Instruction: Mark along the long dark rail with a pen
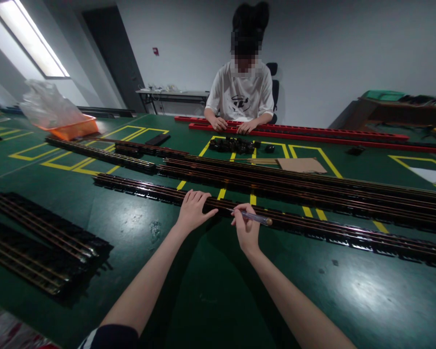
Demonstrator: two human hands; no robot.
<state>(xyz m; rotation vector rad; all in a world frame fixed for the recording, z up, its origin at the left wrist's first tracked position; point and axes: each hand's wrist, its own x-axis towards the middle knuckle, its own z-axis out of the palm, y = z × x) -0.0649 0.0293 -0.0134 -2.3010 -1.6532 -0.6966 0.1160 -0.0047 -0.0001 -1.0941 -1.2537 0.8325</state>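
Observation:
A long black strip with copper-coloured rods [312,225] runs across the green table in front of me. My left hand [195,209] lies on this strip with its fingers spread and the thumb pointing right. Just to its right, my right hand [247,225] holds a slim tool with a clear purple handle [256,216]. The tool's thin tip points left and meets the strip between my hands. Whether the tip goes into the strip is too small to tell. More such strips [294,186] lie parallel behind it.
Shorter black strips [39,225] lie at the left. Farther back are an orange basket [74,128] with a plastic bag, small black parts [232,144], a cardboard piece [301,165] and red rails [312,135]. Across the table sits a person [241,92], hands at the rails.

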